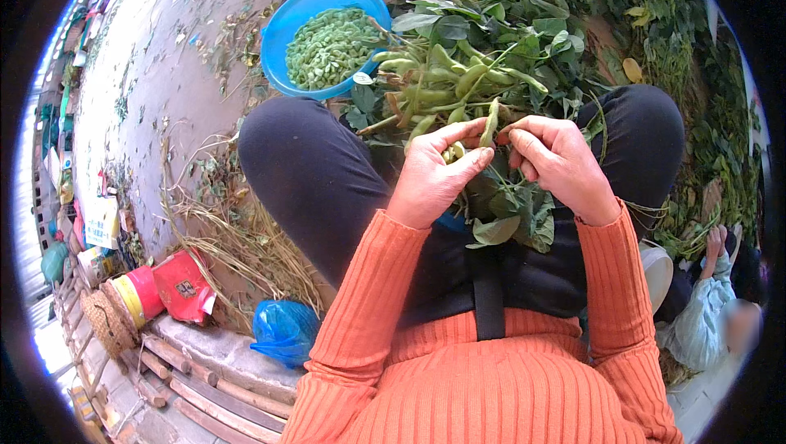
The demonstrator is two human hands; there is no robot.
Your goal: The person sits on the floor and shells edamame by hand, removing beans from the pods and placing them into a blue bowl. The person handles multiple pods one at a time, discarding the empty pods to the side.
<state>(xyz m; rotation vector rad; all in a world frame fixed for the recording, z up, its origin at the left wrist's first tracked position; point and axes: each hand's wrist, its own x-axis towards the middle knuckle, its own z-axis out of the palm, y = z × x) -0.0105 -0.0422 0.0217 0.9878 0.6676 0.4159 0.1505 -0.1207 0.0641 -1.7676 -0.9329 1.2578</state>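
Between thumb and fingers, my left hand point(439, 164) holds a green soybean pod point(490, 123) upright, with several pale beans point(453, 152) cupped in its palm. Close by on the right, the fingertips of my right hand point(540, 152) are pinched near the pod; whether they grip anything is not clear. Soybean stalks laden with pods point(448, 78) and leaves point(454, 27) lie just beyond both hands, over and between my knees. A blue plastic basin point(273, 63) beyond my left knee holds many shelled green beans point(331, 44). More leaves point(497, 229) hang below my hands.
Heaped bean plants point(657, 75) cover the ground at the right. Dry stalks point(264, 247), a blue plastic bag point(285, 330), a red bag point(184, 287) and wooden poles point(215, 404) lie at the left. Another person point(700, 327) sits at the lower right, near a white bucket point(656, 275).
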